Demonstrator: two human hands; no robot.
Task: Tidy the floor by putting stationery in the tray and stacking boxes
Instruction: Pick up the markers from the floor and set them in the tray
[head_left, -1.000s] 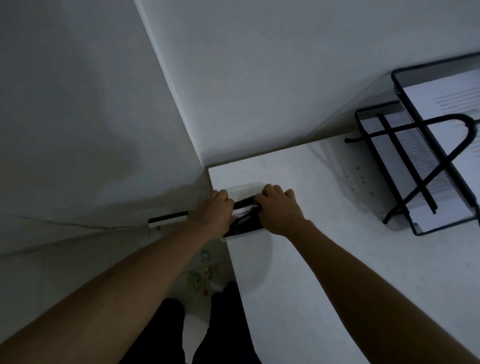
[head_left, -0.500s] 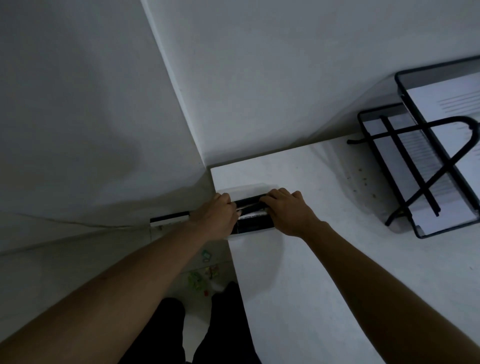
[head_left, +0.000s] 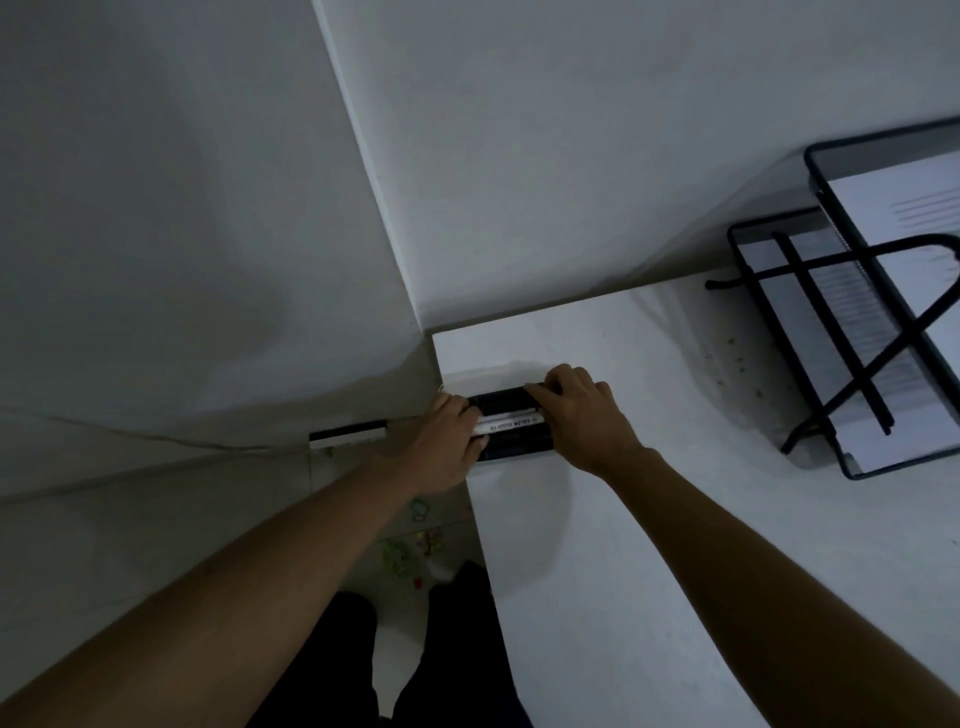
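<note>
- Step in hand, as judged: stationery into the tray, at the settling stage
- Left hand (head_left: 447, 441): fingers curled about the left end of a white cylindrical marker (head_left: 511, 422) printed COLOR
- Right hand (head_left: 582, 410): knuckles up over the marker's right end, fingers bent; whether it holds anything cannot be told
- Marker: lies lengthwise in a shallow dark-lined rectangular tray (head_left: 514, 457) at the left edge of a flat white table (head_left: 623, 571)
- Next move, as judged: let the marker lie flat, then reach down for the small coloured clips (head_left: 410, 545) on the floor
- Obscured: both tray ends under the hands; dark contents unreadable; black wire document rack (head_left: 852, 470) cut off at right; no boxes in view
</note>
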